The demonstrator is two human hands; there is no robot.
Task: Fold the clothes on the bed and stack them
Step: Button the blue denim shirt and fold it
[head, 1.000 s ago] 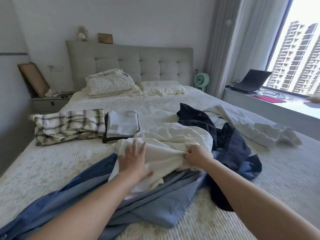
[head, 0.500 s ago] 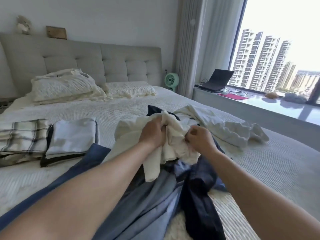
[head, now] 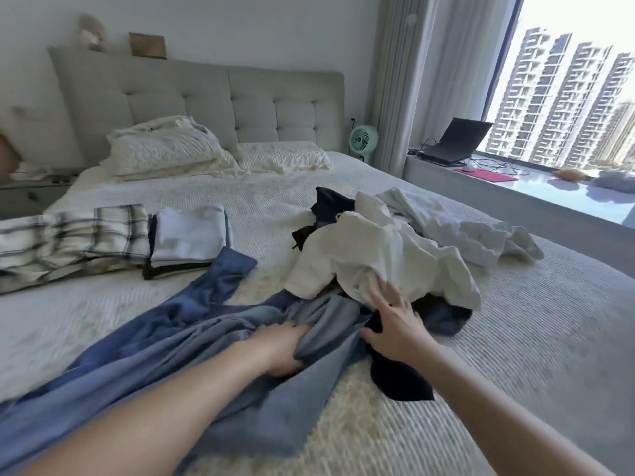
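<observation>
While a folded plaid cloth and a folded white stack lie by the bed's left edge, the left hand grips the long blue-grey garment at mid-bed. Just beside it, the right hand, fingers spread, touches the crumpled cream shirt; open bedspread runs toward the right edge.

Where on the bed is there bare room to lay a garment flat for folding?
Bare bedspread lies between the pillows and the folded white stack; another patch runs along the window side, right of the dark navy garment. The middle is crowded: cream garment, blue garment, both hands. The plaid stack fills the left edge.
</observation>
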